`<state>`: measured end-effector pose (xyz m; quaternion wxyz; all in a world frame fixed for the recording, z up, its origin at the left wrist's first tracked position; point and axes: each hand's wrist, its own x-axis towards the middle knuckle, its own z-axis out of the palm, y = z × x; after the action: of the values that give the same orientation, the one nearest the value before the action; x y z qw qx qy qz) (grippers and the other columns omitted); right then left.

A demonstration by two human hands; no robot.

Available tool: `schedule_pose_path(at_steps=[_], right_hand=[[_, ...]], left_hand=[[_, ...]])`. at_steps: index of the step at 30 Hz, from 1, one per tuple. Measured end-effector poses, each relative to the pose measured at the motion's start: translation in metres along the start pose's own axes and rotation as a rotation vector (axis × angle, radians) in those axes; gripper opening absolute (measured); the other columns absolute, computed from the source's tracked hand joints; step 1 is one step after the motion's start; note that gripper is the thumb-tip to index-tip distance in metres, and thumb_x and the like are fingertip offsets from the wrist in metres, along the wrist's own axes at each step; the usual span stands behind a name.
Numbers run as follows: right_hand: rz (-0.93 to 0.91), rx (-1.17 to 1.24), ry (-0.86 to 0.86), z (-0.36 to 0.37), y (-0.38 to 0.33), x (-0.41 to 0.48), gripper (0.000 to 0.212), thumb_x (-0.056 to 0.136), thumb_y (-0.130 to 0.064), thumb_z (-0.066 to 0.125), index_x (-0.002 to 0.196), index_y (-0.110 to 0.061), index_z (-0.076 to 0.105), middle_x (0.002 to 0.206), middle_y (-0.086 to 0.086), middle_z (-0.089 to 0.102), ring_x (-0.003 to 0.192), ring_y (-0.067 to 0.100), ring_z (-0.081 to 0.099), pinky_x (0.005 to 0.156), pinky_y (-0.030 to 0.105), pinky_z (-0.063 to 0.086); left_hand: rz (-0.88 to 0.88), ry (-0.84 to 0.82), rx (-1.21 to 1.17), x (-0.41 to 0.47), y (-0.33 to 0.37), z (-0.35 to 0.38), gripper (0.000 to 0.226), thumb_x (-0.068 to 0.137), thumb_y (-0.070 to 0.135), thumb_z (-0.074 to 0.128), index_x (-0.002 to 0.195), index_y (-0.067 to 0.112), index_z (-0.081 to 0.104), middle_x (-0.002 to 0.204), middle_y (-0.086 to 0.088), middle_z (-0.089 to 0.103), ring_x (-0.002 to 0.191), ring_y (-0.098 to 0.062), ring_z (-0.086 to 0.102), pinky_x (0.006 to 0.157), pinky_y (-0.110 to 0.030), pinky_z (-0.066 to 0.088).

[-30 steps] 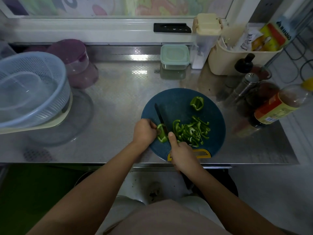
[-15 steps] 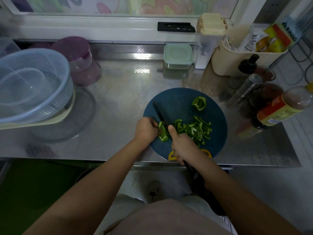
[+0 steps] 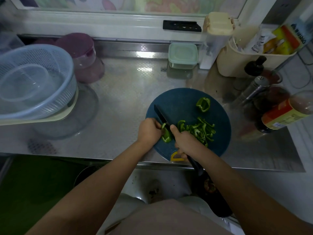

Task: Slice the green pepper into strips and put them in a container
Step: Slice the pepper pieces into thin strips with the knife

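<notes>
Steel counter (image 3: pixel 127 102) carries a blue cutting board (image 3: pixel 179 102), purple jar (image 3: pixel 84 61) and green-lidded box (image 3: pixel 183 55).

Dim and greenish overall, lit only by daylight through the window (image 3: pixel 118 4) at the top. Glares in white patches on the steel counter (image 3: pixel 118 102) just below the sill. Drops into deep shadow under the counter's near edge. Bends toward the edges, softening the bottle (image 3: pixel 286 112) at right and the basket (image 3: pixel 33 78) at left. Fairly sharp at centre.
</notes>
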<state>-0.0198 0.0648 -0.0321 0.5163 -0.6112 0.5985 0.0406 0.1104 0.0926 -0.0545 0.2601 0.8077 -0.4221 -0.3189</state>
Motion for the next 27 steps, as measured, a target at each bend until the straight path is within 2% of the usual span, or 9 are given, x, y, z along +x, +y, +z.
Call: schedule_pose_path(at_steps=[3, 5, 9, 13, 17, 22, 24, 27], right_hand=[[0.01, -0.018, -0.012, 0.001, 0.001, 0.003, 0.062, 0.094, -0.062, 0.022, 0.063, -0.011, 0.039, 0.057, 0.006, 0.037, 0.049, 0.019, 0.035, 0.048, 0.03, 0.028], [0.011, -0.029, -0.009, -0.001, 0.002, 0.003, 0.063, 0.094, -0.063, 0.022, 0.062, -0.011, 0.04, 0.058, 0.005, 0.037, 0.049, 0.018, 0.035, 0.047, 0.029, 0.027], [-0.007, -0.071, -0.015, -0.007, 0.003, 0.002, 0.061, 0.094, -0.062, 0.021, 0.061, -0.014, 0.039, 0.058, 0.004, 0.035, 0.05, 0.016, 0.033, 0.047, 0.029, 0.025], [-0.038, -0.087, -0.011, -0.006, 0.002, -0.002, 0.063, 0.095, -0.061, 0.02, 0.058, -0.013, 0.039, 0.056, 0.004, 0.037, 0.049, 0.016, 0.037, 0.047, 0.028, 0.027], [-0.047, -0.113, -0.004, -0.004, 0.002, -0.005, 0.062, 0.096, -0.06, 0.02, 0.058, -0.014, 0.037, 0.058, 0.003, 0.036, 0.05, 0.015, 0.036, 0.048, 0.028, 0.026], [-0.011, -0.127, -0.007, -0.005, 0.005, -0.012, 0.063, 0.096, -0.059, 0.017, 0.061, -0.013, 0.04, 0.057, 0.003, 0.041, 0.044, 0.013, 0.042, 0.043, 0.024, 0.028], [-0.027, -0.181, 0.005, -0.004, 0.005, -0.016, 0.064, 0.098, -0.056, 0.014, 0.066, -0.01, 0.046, 0.063, 0.006, 0.045, 0.053, 0.016, 0.046, 0.048, 0.026, 0.03], [-0.07, -0.221, 0.019, 0.0, 0.008, -0.021, 0.056, 0.1, -0.049, 0.013, 0.075, -0.013, 0.048, 0.073, 0.008, 0.046, 0.079, 0.023, 0.049, 0.069, 0.028, 0.035]], left_hand=[[0.007, 0.019, -0.024, -0.003, -0.001, 0.002, 0.028, 0.075, 0.005, 0.071, 0.062, 0.019, 0.051, 0.065, 0.003, 0.056, 0.069, -0.016, 0.057, 0.061, -0.027, 0.043], [0.036, 0.027, -0.027, -0.007, -0.004, 0.003, 0.019, 0.077, 0.008, 0.071, 0.071, 0.016, 0.054, 0.07, 0.002, 0.056, 0.069, -0.015, 0.055, 0.06, -0.024, 0.04], [0.194, 0.091, -0.047, -0.015, -0.011, 0.001, 0.029, 0.073, 0.012, 0.076, 0.085, 0.015, 0.049, 0.085, -0.002, 0.054, 0.073, -0.014, 0.051, 0.062, -0.023, 0.039], [0.351, 0.037, 0.096, -0.024, -0.019, 0.001, 0.026, 0.077, 0.025, 0.074, 0.096, 0.012, 0.061, 0.093, -0.002, 0.05, 0.078, -0.016, 0.052, 0.067, -0.028, 0.044], [0.323, -0.005, 0.241, -0.028, -0.019, 0.006, 0.045, 0.08, 0.037, 0.069, 0.117, 0.013, 0.059, 0.108, -0.007, 0.052, 0.091, -0.022, 0.055, 0.069, -0.03, 0.042], [0.318, -0.004, 0.352, -0.029, -0.016, 0.01, 0.052, 0.083, 0.044, 0.064, 0.121, 0.011, 0.052, 0.114, -0.009, 0.051, 0.101, -0.024, 0.054, 0.075, -0.031, 0.041], [0.312, 0.009, 0.389, -0.029, -0.016, 0.012, 0.053, 0.084, 0.045, 0.062, 0.121, 0.01, 0.05, 0.115, -0.009, 0.051, 0.102, -0.024, 0.053, 0.075, -0.03, 0.041], [0.309, 0.039, 0.457, -0.03, -0.016, 0.017, 0.053, 0.086, 0.047, 0.058, 0.119, 0.007, 0.048, 0.115, -0.01, 0.052, 0.101, -0.024, 0.053, 0.075, -0.029, 0.04]])
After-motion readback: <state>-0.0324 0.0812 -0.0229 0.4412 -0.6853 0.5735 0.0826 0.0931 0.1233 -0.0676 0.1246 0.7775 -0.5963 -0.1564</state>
